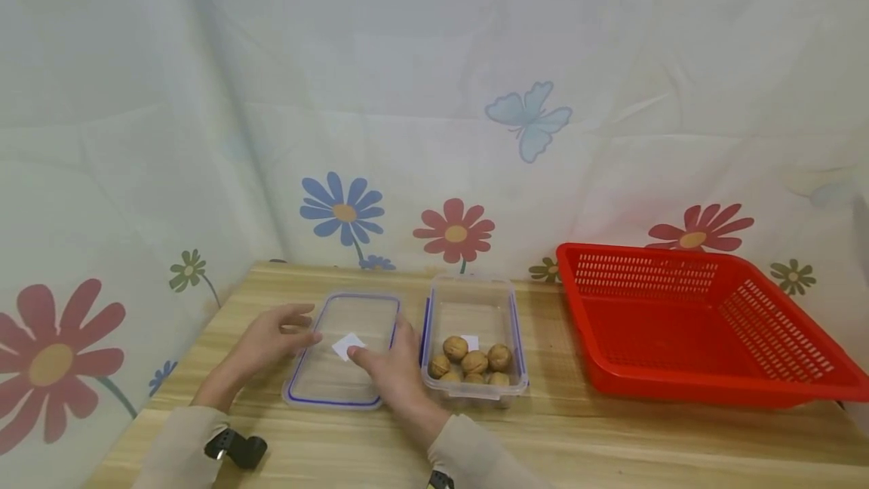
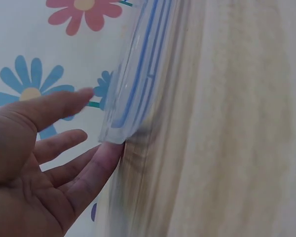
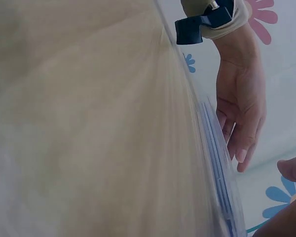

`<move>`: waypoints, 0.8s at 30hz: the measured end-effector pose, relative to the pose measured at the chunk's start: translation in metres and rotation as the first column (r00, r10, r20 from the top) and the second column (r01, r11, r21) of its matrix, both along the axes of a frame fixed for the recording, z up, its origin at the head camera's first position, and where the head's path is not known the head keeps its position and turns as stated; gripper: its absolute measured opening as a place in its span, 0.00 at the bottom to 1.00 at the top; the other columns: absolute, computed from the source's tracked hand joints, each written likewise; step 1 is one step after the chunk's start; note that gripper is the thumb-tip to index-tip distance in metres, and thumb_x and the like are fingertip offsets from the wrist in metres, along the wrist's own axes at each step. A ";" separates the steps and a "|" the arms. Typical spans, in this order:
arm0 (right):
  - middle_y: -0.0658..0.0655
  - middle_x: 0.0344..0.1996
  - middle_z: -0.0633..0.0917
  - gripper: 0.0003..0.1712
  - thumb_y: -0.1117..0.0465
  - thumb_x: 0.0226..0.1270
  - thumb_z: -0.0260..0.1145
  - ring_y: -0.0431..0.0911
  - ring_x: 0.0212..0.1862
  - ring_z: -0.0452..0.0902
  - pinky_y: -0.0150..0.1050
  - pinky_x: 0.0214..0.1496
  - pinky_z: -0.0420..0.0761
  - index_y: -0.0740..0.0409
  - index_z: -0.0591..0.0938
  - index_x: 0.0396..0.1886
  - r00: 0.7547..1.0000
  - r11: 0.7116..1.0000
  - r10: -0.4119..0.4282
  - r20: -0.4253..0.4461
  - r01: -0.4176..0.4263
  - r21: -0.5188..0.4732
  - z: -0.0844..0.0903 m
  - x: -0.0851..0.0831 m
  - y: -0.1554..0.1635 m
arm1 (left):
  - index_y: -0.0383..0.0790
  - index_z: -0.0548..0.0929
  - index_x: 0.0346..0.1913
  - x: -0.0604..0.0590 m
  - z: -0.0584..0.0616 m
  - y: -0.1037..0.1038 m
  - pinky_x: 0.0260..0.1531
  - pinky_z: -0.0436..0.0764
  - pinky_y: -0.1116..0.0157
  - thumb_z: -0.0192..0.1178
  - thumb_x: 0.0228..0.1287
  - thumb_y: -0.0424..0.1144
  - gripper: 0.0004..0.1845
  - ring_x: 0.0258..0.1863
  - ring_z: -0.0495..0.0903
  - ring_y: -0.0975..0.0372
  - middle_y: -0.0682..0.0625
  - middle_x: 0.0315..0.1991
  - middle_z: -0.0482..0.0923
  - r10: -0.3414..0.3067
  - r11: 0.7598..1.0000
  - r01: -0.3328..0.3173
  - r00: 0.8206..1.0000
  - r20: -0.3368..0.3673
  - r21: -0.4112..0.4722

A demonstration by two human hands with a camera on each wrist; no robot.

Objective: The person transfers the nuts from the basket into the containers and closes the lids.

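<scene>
Left hand open with fingers straight; right hand lies flat.

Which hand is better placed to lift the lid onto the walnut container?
Probably right. The right hand rests on the clear lid, on the edge nearest the walnut container. The left hand touches only the lid's far-left edge with straight fingers, better for steadying.

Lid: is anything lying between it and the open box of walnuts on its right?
Nothing visible. The lid lies flat beside the box, with only a bare strip of table between them. Both hands already touch the lid: left hand, right hand.
</scene>
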State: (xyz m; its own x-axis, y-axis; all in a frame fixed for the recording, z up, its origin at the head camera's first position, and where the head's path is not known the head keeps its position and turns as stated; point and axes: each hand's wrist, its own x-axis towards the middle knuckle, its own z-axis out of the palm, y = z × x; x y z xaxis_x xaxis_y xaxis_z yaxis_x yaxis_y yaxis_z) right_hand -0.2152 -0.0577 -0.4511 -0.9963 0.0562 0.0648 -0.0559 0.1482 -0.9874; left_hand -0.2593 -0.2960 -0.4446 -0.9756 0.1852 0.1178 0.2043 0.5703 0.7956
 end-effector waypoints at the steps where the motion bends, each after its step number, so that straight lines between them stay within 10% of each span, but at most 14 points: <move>1: 0.73 0.74 0.65 0.56 0.59 0.59 0.83 0.68 0.76 0.61 0.63 0.80 0.61 0.70 0.62 0.80 1.000 1.000 -0.002 0.004 0.002 -0.006 -0.001 0.000 0.000 | 0.22 0.71 0.72 0.000 -0.001 -0.001 0.47 0.91 0.51 0.71 0.71 0.36 0.34 0.58 0.82 0.33 0.22 0.63 0.76 0.005 1.000 -0.005 1.000 0.008 -0.005; 11: 0.64 0.56 0.80 0.31 0.72 0.67 0.70 0.59 0.61 0.77 0.55 0.67 0.81 0.68 0.76 0.71 0.998 1.000 -0.006 -0.065 0.006 0.007 -0.004 0.003 -0.002 | 0.25 0.80 0.67 -0.002 -0.005 -0.014 0.34 0.90 0.62 0.66 0.69 0.27 0.24 0.44 0.88 0.47 0.27 0.54 0.84 0.097 0.995 -0.098 0.995 -0.007 -0.035; 24: 0.57 0.52 0.81 0.29 0.76 0.66 0.66 0.47 0.50 0.81 0.37 0.48 0.87 0.63 0.82 0.67 0.996 0.994 0.068 -0.063 -0.072 -0.080 0.005 0.004 0.005 | 0.25 0.80 0.67 -0.001 0.016 -0.028 0.36 0.91 0.60 0.66 0.72 0.30 0.23 0.43 0.88 0.50 0.32 0.49 0.87 0.102 0.995 -0.102 0.995 0.007 0.011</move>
State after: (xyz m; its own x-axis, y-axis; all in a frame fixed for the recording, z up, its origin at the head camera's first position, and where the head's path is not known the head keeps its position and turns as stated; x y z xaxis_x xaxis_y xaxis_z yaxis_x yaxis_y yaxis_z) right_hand -0.2114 -0.0524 -0.4457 -0.9925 -0.0059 0.1224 -0.1225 0.0603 -0.9906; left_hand -0.2607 -0.3237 -0.4281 -0.9901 0.0832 0.1128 0.1401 0.5791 0.8031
